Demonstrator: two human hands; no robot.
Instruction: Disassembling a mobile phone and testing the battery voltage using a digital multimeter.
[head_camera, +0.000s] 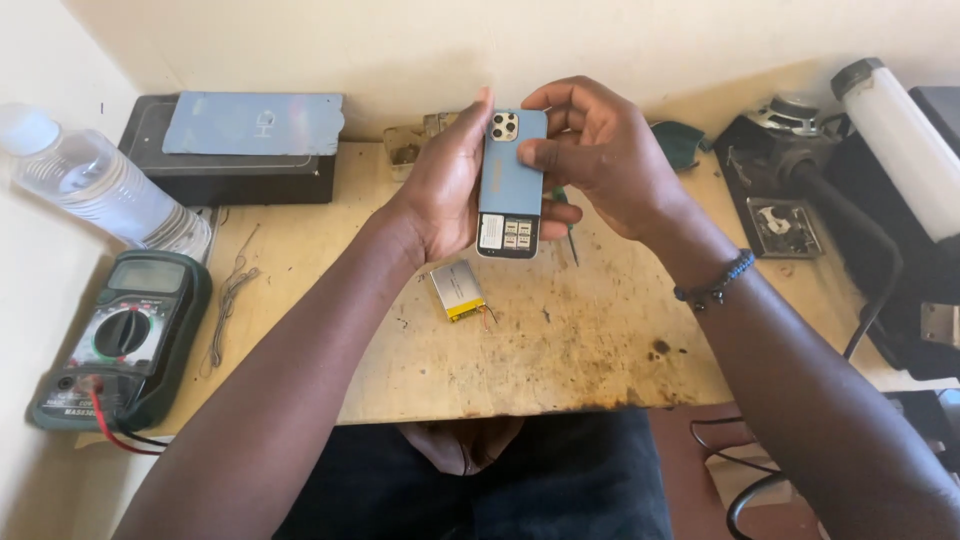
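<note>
**Above the workbench: phone held in both hands**

We hold the small blue phone (510, 180) back-up over the table (560, 330). Left hand (445, 190) fingers clamp its left edge; right hand (600, 150) thumb and fingers pinch the top. Loose battery (457, 290) lies just below.

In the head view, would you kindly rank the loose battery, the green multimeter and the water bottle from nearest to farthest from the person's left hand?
1. Loose battery: on the bench just below the left hand, which holds the blue phone.
2. Green multimeter: low at the bench's left edge.
3. Water bottle: lying at the far left; only slightly farther than the multimeter.
</note>
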